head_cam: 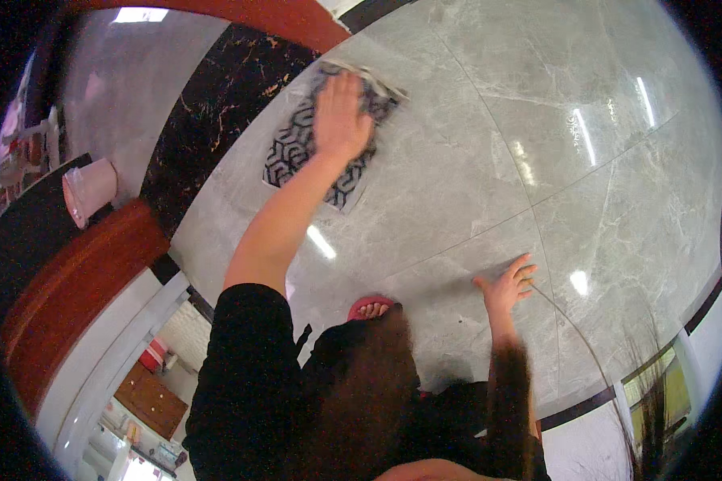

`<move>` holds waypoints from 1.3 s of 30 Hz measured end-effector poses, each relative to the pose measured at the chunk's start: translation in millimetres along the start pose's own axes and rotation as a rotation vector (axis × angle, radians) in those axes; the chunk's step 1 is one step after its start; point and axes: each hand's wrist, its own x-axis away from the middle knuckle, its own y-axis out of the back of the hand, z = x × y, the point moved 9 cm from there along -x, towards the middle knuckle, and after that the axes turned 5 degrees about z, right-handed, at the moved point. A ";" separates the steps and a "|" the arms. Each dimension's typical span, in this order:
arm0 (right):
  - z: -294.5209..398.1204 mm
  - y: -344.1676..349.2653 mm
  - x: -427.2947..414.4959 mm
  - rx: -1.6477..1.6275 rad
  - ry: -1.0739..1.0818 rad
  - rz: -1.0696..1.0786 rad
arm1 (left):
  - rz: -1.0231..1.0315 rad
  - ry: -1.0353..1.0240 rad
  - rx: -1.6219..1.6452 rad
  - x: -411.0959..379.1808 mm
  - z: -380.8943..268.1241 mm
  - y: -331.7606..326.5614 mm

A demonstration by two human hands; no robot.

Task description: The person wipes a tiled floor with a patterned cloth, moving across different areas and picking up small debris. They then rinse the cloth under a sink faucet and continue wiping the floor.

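Note:
My left hand (342,117) lies flat, palm down, on a cloth (289,144) with a black and grey geometric pattern. The cloth is spread over the grey marble-look tile floor (433,180), and its far right edge looks bunched, with a pale border. Motion blurs this hand slightly; its fingers do not wrap around the fabric. Off to the right, my right hand (508,285) holds nothing, its fingers spread above the tiles. Whether any fingertip touches the floor I cannot tell. Between the arms, toes show in a pink slipper (370,305).
A dark, gold-veined stone strip (216,102) borders the tiles on the left, beside reddish-brown wood trim (84,282). Farther left stands a pale pink bucket (90,189). Long strands of hair (653,409) hang at lower right. Dark skirting (577,410) edges the floor.

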 end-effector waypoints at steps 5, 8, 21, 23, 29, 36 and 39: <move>-0.5 7.9 2.7 0.001 0.030 -0.039 | -0.014 -0.469 0.076 -76.3 -167.1 -30.1; -2.8 6.2 0.7 -0.003 0.023 -0.015 | -0.007 -0.473 0.009 -133.7 -175.6 -42.1; -15.9 -5.4 -8.0 0.003 0.009 -0.022 | -0.274 0.389 -0.123 109.6 176.5 12.5; -10.7 -3.4 -9.4 -0.033 0.015 -0.021 | -0.301 0.556 -0.082 165.8 239.5 10.4; -4.3 -0.7 -5.9 0.000 0.002 -0.033 | -0.118 0.986 -0.082 227.9 214.0 -8.9; -17.8 0.2 -13.4 0.038 -0.021 -0.010 | -0.047 0.844 -0.011 199.4 170.5 -19.6; -29.4 -12.0 -20.9 0.054 0.030 -0.042 | -0.048 0.844 -0.006 201.5 170.1 -22.8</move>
